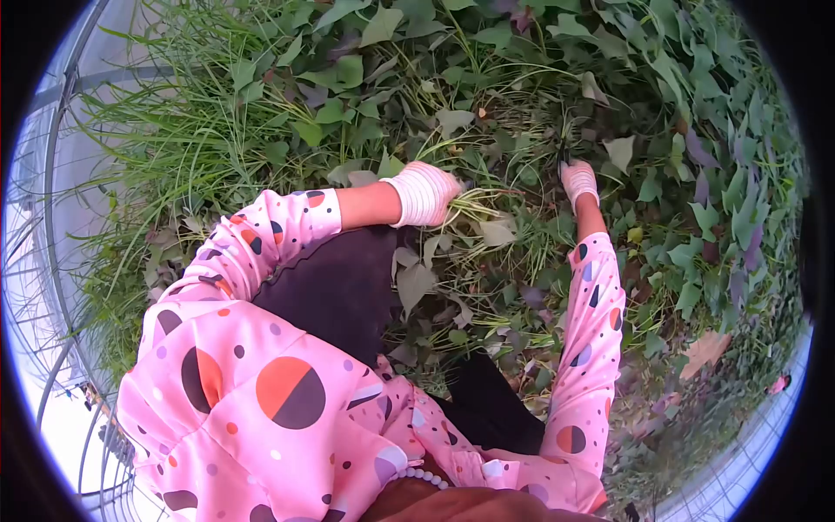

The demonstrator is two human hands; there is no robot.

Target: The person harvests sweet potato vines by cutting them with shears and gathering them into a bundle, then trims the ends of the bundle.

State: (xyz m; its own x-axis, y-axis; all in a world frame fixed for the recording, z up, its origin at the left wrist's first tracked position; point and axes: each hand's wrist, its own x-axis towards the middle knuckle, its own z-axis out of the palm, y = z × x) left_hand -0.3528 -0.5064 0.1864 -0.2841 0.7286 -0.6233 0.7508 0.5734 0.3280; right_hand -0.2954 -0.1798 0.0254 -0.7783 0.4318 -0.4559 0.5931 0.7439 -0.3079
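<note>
My left hand (424, 193), in a white and pink striped glove, is closed round a bunch of green stems (474, 205) with a few leaves hanging from it. Further right, my right hand (578, 180) wears the same kind of glove and is closed on a thin dark tool (564, 150) that points up into the plants; its full shape is hard to make out. Broad-leaved vines (678, 174) surround both hands. Pink spotted sleeves cover both arms.
Tall grass (187, 130) grows at the upper left beside a metal frame (56, 174) with pale sheeting. A large dry brown leaf (704, 354) lies at the lower right. My dark-clothed legs (335, 283) are below the left hand.
</note>
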